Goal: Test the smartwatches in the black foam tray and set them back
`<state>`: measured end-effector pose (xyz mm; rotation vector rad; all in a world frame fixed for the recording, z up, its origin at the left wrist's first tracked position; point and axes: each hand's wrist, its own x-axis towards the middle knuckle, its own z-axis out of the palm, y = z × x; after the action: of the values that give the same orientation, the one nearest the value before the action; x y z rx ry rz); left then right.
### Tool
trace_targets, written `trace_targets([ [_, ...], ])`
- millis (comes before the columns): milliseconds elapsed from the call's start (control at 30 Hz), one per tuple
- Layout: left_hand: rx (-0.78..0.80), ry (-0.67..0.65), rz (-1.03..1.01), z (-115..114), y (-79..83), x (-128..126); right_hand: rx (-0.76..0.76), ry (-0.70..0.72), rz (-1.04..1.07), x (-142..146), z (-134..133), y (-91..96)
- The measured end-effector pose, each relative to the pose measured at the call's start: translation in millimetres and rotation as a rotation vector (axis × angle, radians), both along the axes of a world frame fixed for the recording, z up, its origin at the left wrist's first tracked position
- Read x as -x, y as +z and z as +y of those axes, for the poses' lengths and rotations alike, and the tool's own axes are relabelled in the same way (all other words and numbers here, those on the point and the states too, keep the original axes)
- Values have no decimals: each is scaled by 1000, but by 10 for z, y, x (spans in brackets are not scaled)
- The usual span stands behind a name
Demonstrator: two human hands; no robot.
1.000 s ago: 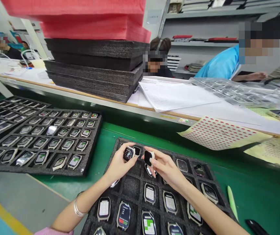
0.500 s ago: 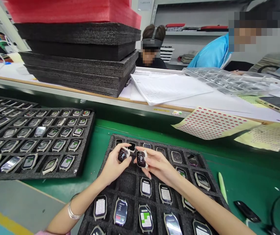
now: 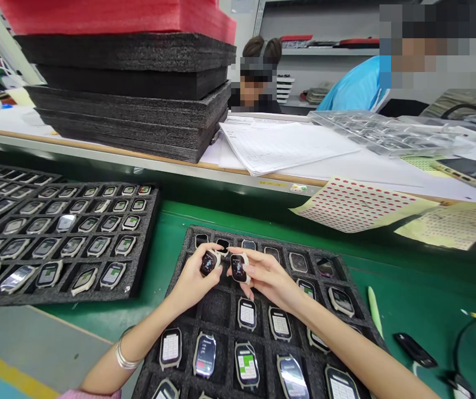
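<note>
My left hand point(image 3: 194, 280) is closed around a smartwatch case point(image 3: 209, 262) with a dark, lit screen, held between thumb and fingers. Close beside it, my right hand point(image 3: 266, 274) grips a second smartwatch case point(image 3: 238, 267), its screen also lit, the thumb and fingers at its right edge. Both are strapless and pale-framed, and they stay slightly apart. Below them lies a black foam tray point(image 3: 225, 338) whose pockets hold several more watch cases, some showing white or green screens. One pocket point(image 3: 215, 306) under my hands holds no watch.
Another foam tray of watches point(image 3: 146, 249) lies to the left. A tall stack of black foam point(image 3: 129, 94) stands on the raised shelf, near papers point(image 3: 283, 147) and clear plastic trays point(image 3: 370, 133). Sticker sheets point(image 3: 354, 208) overhang its edge. Two people point(image 3: 352, 83) sit beyond.
Both hands keep hold of their watches in nearly the same place. The whole view has shifted slightly; the watch screens look much the same.
</note>
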<state>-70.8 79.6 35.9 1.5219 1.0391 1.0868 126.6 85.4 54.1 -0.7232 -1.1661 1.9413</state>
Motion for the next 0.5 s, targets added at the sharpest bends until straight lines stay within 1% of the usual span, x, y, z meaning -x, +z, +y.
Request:
trace_targets([
  [100, -10, 2, 4, 1, 0, 12, 0, -8, -37, 5, -7, 13],
  [333, -14, 114, 14, 27, 37, 78, -23, -37, -99, 31, -30, 58],
  [500, -35, 117, 34, 26, 30, 84, -47, -37, -122, 32, -17, 34],
])
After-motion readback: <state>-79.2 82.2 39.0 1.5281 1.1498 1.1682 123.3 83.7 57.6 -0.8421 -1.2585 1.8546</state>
